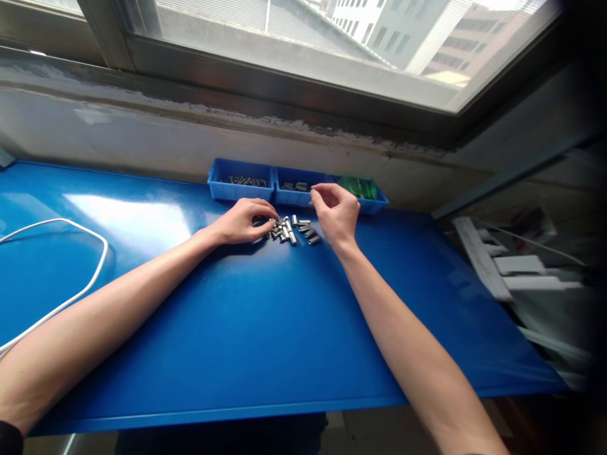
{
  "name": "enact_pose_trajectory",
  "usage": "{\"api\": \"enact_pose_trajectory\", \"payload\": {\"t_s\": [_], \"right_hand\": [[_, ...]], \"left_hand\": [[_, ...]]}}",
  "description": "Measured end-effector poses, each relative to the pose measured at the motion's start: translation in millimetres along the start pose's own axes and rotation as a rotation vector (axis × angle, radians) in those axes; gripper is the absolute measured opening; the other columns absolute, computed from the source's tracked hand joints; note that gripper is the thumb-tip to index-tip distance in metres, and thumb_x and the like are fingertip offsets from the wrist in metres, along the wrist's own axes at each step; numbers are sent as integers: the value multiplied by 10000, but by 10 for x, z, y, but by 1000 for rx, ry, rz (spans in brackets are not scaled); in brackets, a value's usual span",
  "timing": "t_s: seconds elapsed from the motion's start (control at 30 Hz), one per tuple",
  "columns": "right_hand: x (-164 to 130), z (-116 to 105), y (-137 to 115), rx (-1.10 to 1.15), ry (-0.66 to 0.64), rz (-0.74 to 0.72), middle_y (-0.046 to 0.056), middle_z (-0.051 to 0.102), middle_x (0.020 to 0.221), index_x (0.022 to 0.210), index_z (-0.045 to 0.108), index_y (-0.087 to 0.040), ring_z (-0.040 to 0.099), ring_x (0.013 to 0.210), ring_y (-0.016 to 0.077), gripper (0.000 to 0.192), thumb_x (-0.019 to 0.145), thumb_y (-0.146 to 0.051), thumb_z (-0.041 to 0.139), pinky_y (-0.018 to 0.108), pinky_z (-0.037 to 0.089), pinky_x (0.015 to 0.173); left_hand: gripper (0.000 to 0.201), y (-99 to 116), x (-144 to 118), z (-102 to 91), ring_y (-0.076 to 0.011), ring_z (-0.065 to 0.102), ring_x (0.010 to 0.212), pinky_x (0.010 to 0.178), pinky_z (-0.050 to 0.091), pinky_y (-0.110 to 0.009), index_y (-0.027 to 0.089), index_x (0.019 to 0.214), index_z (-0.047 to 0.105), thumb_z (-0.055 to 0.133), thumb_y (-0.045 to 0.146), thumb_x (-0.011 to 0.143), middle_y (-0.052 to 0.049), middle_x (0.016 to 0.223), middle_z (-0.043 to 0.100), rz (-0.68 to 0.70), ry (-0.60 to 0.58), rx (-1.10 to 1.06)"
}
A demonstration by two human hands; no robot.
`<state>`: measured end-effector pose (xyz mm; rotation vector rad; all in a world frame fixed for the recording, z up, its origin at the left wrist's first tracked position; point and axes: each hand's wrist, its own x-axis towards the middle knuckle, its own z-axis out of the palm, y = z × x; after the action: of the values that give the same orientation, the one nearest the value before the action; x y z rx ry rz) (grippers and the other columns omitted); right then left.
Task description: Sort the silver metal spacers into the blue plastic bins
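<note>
Blue bins (241, 191), three of them, line the back of the counter (237, 341); two contain metal parts, one green items (358, 186). Before them, between two hands, lies one heap of short, shiny silvery metal pieces (293, 237), rod-like, too jumbled to count, a few strewn on its right side. The left hand (244, 220) curls at the heap's edge; the right hand (340, 218) pinches near the middle bin. Whether either grip holds a piece, I cannot tell.
</note>
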<state>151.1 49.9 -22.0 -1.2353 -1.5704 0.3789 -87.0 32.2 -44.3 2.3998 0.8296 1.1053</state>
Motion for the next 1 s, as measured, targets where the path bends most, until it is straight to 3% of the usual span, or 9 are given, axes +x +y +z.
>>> {"api": "enact_pose_trajectory", "payload": {"t_s": [0.1,0.23,0.33,0.43,0.63,0.73,0.9,1.0], "right_hand": [[-30,-122,29,-132,-87,-13,64,823,875,897,796,-207,777,800,247,121,878,-267,693,380,633,818],[-17,-222,48,-228,-335,-45,48,830,881,887,815,-204,776,830,244,117,818,-257,736,357,607,826],[-30,-213,32,-265,-486,-32,58,832,926,968,829,-190,773,868,246,194,795,-233,753,342,588,812],[-57,-160,16,-295,-535,-17,54,818,901,1008,832,-188,763,855,235,229,819,-168,704,337,574,811],[-112,-59,74,-388,-469,-143,95,779,1020,1158,807,-208,739,947,273,300,928,-151,622,419,582,894],[-145,-41,109,-299,-391,-205,112,764,1097,1162,798,-213,739,979,271,288,963,-163,597,426,608,910],[-33,-6,132,-65,-104,-199,88,780,1019,977,790,-224,759,927,259,117,955,-274,687,402,667,821],[202,41,188,-48,23,-184,102,787,1022,1003,780,-224,768,940,278,159,956,-358,710,465,678,894]], "left_hand": [[240,-3,-1,0,-219,777,956,864,583,-300,148,1012,847,650,265,941,-117,1068,819,-1,-1,7],[239,-3,-1,2,-216,774,961,869,577,-296,154,1017,845,647,263,940,-110,1072,819,-12,-9,14],[240,-4,-1,4,-214,775,960,863,578,-291,159,1011,846,646,271,941,-109,1071,819,-12,-4,12],[245,-4,-3,3,-214,775,952,851,577,-288,150,1012,845,644,272,943,-111,1064,819,-14,-3,12],[244,-6,-4,-2,-216,773,959,849,576,-291,156,1016,844,643,275,944,-110,1072,819,-25,-7,15],[244,-5,-4,1,-217,774,958,856,577,-295,154,1015,844,643,275,948,-111,1074,819,-17,-5,15],[237,-1,-6,1,-214,777,950,856,579,-298,149,1018,843,648,264,949,-109,1064,819,-8,0,9],[232,-9,-5,-2,-213,775,954,850,582,-296,160,1014,843,649,267,947,-105,1066,820,-11,-2,8]]}}
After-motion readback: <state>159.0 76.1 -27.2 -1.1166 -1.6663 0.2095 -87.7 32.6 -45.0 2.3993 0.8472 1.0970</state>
